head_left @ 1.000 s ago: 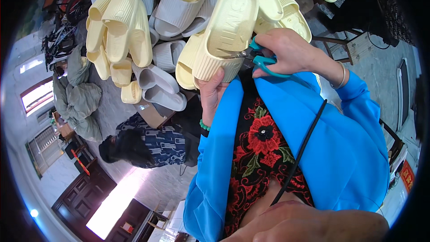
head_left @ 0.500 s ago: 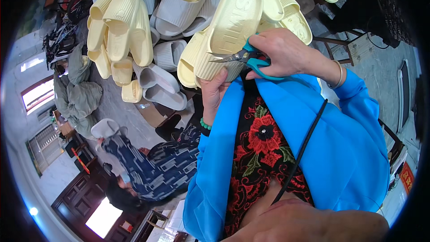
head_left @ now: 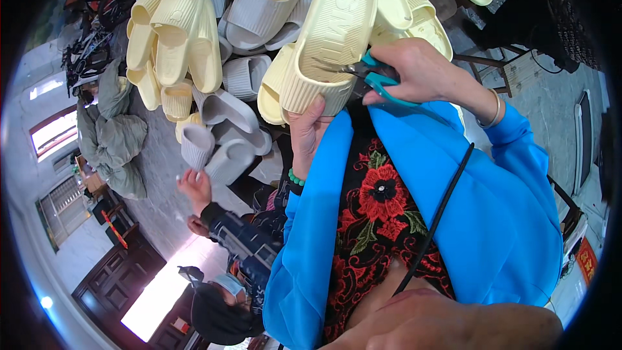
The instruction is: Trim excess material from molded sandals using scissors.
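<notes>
The left grip [head_left: 306,132] clasps a ribbed, pale-yellow slipper [head_left: 332,42], the right grip [head_left: 416,70] teal-handled scissors [head_left: 360,70].

Your hands, pretty close together
Your left hand [head_left: 307,132] sits lower, thumb up; your right hand [head_left: 418,72] is higher, fingers curled, wrist toward the right.

The slipper [head_left: 337,39] looks like matt, ribbed foam, the scissors [head_left: 358,70] metal-bladed with smooth plastic handles [head_left: 377,80].

Footwear workshop; heaped slippers [head_left: 175,42]; scissors [head_left: 360,70]
</notes>
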Demonstrator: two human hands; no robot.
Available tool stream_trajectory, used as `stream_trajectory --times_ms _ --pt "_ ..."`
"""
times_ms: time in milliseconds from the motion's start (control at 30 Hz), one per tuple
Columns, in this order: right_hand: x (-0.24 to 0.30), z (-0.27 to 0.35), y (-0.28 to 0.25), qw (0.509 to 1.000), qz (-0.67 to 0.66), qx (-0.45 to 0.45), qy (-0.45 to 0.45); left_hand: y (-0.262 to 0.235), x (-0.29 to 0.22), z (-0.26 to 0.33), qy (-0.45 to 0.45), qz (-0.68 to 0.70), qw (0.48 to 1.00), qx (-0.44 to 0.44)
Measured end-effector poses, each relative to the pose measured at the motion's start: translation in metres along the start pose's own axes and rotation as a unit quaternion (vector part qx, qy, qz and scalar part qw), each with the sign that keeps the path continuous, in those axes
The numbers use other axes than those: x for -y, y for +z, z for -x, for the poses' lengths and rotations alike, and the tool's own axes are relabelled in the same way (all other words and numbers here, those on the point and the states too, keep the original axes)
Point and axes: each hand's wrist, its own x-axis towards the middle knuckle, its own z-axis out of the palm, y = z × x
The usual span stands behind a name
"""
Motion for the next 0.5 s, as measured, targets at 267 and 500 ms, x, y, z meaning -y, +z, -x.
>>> stream_trajectory --times_ms 267,500 --pt "0.004 0.005 -0.001 0.998 0.043 -0.005 -0.044 0.006 0.000 0.001 0.005 -0.002 1.000 -0.013" --pt "0.013 -0.005 0.000 0.997 0.051 -0.025 -0.050 0.007 -0.002 0.005 0.001 -0.050 0.999 -0.021"
